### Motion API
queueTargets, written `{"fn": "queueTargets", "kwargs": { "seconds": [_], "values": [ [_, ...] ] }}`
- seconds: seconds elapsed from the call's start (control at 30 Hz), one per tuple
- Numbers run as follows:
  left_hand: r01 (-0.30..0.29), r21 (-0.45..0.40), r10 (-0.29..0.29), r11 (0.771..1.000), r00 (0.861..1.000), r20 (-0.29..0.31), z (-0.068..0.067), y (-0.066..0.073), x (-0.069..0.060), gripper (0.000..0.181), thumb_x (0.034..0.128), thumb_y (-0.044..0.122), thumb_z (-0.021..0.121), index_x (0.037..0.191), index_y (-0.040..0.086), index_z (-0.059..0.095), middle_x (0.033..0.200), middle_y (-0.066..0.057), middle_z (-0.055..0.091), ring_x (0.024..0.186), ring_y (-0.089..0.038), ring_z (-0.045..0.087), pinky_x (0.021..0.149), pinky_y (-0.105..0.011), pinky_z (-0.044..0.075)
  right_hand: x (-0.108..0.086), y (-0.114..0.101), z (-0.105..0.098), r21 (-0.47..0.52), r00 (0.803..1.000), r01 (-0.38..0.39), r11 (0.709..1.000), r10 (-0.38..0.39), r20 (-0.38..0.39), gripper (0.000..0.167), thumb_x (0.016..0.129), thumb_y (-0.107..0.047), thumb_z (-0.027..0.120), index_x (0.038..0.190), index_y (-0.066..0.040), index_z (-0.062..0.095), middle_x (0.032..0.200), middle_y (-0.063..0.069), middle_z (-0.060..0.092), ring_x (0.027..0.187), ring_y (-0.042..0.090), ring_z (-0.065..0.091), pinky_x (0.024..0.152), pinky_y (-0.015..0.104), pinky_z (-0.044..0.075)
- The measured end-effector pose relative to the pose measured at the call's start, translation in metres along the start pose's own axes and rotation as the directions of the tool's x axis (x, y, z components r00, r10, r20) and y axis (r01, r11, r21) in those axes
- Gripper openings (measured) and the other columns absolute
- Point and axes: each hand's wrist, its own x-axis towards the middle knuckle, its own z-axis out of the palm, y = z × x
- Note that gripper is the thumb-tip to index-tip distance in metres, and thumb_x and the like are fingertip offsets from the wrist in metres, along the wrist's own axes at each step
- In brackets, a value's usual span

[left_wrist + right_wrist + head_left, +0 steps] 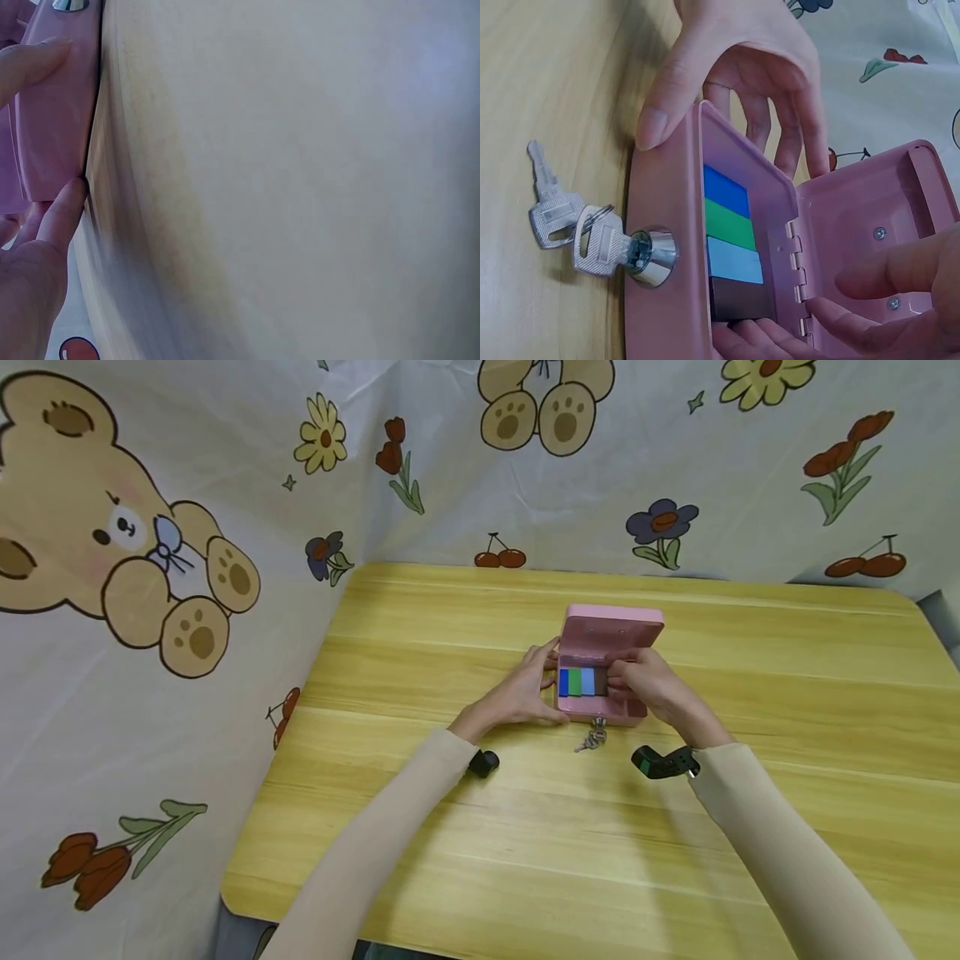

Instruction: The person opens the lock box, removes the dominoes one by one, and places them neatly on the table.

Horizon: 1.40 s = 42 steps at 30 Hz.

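A pink metal box [626, 718] stands with its lid [615, 631] raised. Inside, a blue block [726, 190], a green block [730, 223], a light blue block [735, 260] and a dark brown block [739, 298] lie side by side. My left hand [517, 689] grips the box's left end, thumb on the front face and fingers round the side. My right hand [652, 681] reaches in at the right; its lower fingers touch the brown block's edge, while thumb and forefinger stand apart. Whatever lies beneath those fingers is hidden.
Two keys [596, 244] on a ring hang from the lock [652, 257] on the box's front, over the wooden table [525, 860]. A patterned cloth [450, 460] rises behind the table and along its left side. Dark wrist devices show at both sleeves.
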Motion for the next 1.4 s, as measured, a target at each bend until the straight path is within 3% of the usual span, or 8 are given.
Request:
{"fn": "queueTargets", "kwargs": {
  "seconds": [0.23,0.33,0.43,0.6,0.8,1.0,1.27,1.4],
  "values": [
    [0.007,0.005,-0.007,1.0,1.0,-0.001,-0.001,0.001,-0.001,0.132,0.0735,-0.001,0.094,0.168,0.008,0.002,0.155,-0.018,0.029,0.15,-0.029,0.036,0.117,-0.018,0.04,0.002,0.0,0.003,0.013,1.0,0.014,1.0,-0.014,-0.015,0.051,0.106,-0.001,0.038,0.152,0.019,0.029,0.114,0.021,0.047,0.088,0.018,0.053,0.075,0.023,0.06],
    [0.005,0.004,-0.005,1.0,1.0,0.003,-0.002,0.001,-0.001,0.132,0.0735,-0.001,0.094,0.168,0.008,0.002,0.155,-0.018,0.029,0.15,-0.029,0.036,0.117,-0.018,0.04,0.003,0.001,0.004,0.012,0.999,0.018,1.0,-0.017,-0.041,0.052,0.105,0.0,0.042,0.152,0.018,0.031,0.117,0.024,0.05,0.085,0.016,0.055,0.07,0.021,0.059],
    [0.009,0.01,-0.009,1.0,1.0,0.005,-0.002,0.002,0.0,0.132,0.0738,-0.001,0.094,0.168,0.008,0.002,0.155,-0.017,0.029,0.15,-0.029,0.036,0.117,-0.018,0.04,0.003,0.003,0.004,-0.018,0.999,0.011,1.0,-0.012,-0.053,0.048,0.105,0.0,0.043,0.149,0.018,0.037,0.134,0.031,0.051,0.1,0.023,0.058,0.081,0.025,0.061],
    [0.008,0.02,-0.008,1.0,1.0,0.004,-0.003,0.003,0.001,0.131,0.0747,-0.001,0.093,0.168,0.007,0.002,0.155,-0.018,0.029,0.149,-0.03,0.036,0.119,-0.02,0.039,0.004,0.005,0.004,-0.053,0.999,-0.004,0.999,0.001,-0.048,0.04,0.106,0.0,0.041,0.141,0.017,0.051,0.148,0.034,0.045,0.125,0.038,0.054,0.111,0.046,0.053],
    [0.009,0.022,-0.009,1.0,1.0,0.009,-0.003,0.003,0.001,0.131,0.0743,-0.002,0.093,0.168,0.008,0.002,0.154,-0.017,0.029,0.15,-0.029,0.035,0.119,-0.02,0.038,0.005,0.007,0.003,-0.047,0.999,-0.008,0.999,0.006,-0.04,0.04,0.107,0.001,0.039,0.142,0.019,0.048,0.151,0.036,0.041,0.129,0.042,0.053,0.116,0.054,0.047],
    [0.005,0.035,-0.005,0.999,1.0,0.004,-0.005,0.005,0.002,0.131,0.0744,-0.001,0.094,0.168,0.009,0.003,0.155,-0.017,0.03,0.15,-0.029,0.036,0.118,-0.017,0.039,0.006,0.009,0.004,-0.044,0.997,0.028,0.999,-0.031,-0.065,0.035,0.107,0.002,0.044,0.138,0.018,0.044,0.138,0.034,0.05,0.12,0.041,0.056,0.111,0.053,0.052],
    [0.014,0.023,-0.014,1.0,1.0,0.009,-0.003,0.005,0.001,0.13,0.074,-0.003,0.093,0.168,0.007,0.003,0.154,-0.017,0.03,0.15,-0.029,0.036,0.117,-0.016,0.039,0.008,0.014,0.007,-0.154,0.992,-0.016,0.988,-0.003,-0.127,0.037,0.103,-0.001,0.061,0.135,0.015,0.054,0.132,0.033,0.059,0.105,0.027,0.063,0.074,0.019,0.059],
    [0.014,0.013,-0.014,1.0,1.0,0.007,-0.002,0.004,0.001,0.13,0.0736,-0.003,0.093,0.168,0.008,0.004,0.153,-0.017,0.03,0.149,-0.029,0.037,0.117,-0.015,0.039,0.01,0.016,0.008,-0.173,0.989,-0.025,0.985,-0.001,-0.147,0.037,0.101,-0.001,0.064,0.134,0.015,0.058,0.129,0.033,0.063,0.104,0.025,0.065,0.076,0.022,0.059]
  ]
}}
